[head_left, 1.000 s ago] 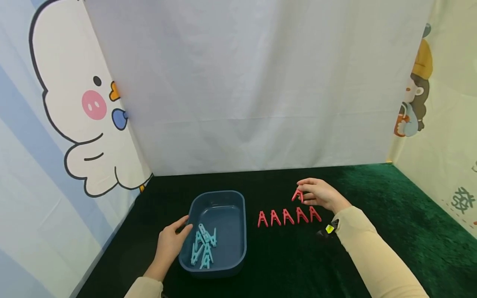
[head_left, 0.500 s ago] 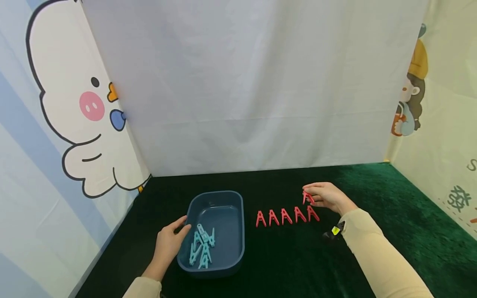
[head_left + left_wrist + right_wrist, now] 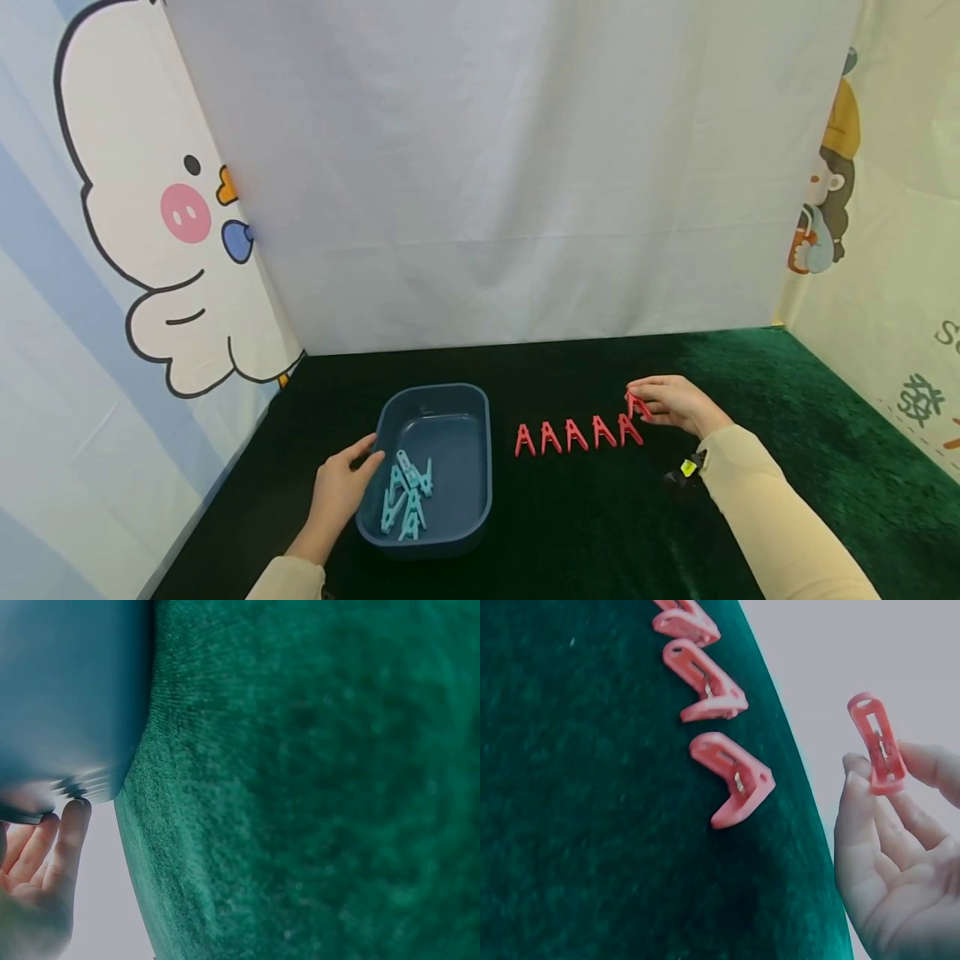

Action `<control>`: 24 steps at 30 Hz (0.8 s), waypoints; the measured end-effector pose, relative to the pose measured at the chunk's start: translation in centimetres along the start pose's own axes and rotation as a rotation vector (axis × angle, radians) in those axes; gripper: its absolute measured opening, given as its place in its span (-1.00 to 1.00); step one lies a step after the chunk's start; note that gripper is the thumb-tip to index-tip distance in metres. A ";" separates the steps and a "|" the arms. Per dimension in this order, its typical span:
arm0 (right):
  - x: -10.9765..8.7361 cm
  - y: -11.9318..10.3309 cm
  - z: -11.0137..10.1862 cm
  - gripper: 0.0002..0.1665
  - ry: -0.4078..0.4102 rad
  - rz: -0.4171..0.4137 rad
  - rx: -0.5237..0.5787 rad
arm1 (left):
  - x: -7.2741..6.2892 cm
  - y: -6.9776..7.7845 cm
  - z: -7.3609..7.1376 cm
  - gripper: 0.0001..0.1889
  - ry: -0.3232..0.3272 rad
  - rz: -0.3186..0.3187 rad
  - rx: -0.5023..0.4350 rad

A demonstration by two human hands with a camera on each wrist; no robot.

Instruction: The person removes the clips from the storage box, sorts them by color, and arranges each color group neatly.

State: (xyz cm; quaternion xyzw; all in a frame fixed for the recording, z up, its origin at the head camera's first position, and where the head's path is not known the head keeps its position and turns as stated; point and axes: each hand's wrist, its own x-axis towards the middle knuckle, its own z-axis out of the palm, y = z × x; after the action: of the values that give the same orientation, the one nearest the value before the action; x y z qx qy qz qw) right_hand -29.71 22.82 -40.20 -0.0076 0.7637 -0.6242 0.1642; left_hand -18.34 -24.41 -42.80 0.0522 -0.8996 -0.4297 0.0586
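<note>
A red clothespin [image 3: 637, 406] is pinched between the thumb and fingers of my right hand [image 3: 675, 402], just above the right end of a row of clothespins. Several red clothespins [image 3: 576, 435] stand in that row with legs spread, like letter A's; some show in the right wrist view, the nearest clothespin [image 3: 735, 780] left of the hand. My left hand [image 3: 339, 492] grips the left side of a blue plastic bin [image 3: 489, 475], thumb at the rim. Fingertips [image 3: 73, 814] meet its outer wall in the left wrist view. Several light-blue clothespins [image 3: 408, 500] lie piled inside.
Dark green cloth [image 3: 570, 525] covers the table. A white curtain [image 3: 525, 183] hangs behind it. Printed panels stand on both sides, with a cartoon duck [image 3: 135, 167] at left and a cartoon figure [image 3: 825, 183] at right.
My right hand has moved rightward and slightly toward me with the red clothespin, which has turned a little. The left hand stays on the bin; the standing row is the same.
</note>
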 end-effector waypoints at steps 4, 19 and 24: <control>0.0 0.5 -0.3 -0.41 0.008 0.008 -0.017 | 0.0 0.0 0.0 -0.51 0.001 -0.003 0.001; 0.1 2.5 -1.2 -0.46 0.066 0.065 -0.082 | 0.2 -0.1 0.2 -0.53 0.009 -0.009 0.004; 0.1 2.7 -1.5 -0.49 0.070 0.051 -0.191 | 0.2 0.0 0.1 -0.52 0.007 -0.010 0.005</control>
State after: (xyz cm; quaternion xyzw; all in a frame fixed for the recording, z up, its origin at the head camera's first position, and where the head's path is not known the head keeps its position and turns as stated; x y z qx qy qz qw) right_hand -29.68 24.78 -42.61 0.0183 0.8250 -0.5441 0.1518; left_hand -18.51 -24.33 -42.87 0.0581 -0.9002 -0.4275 0.0595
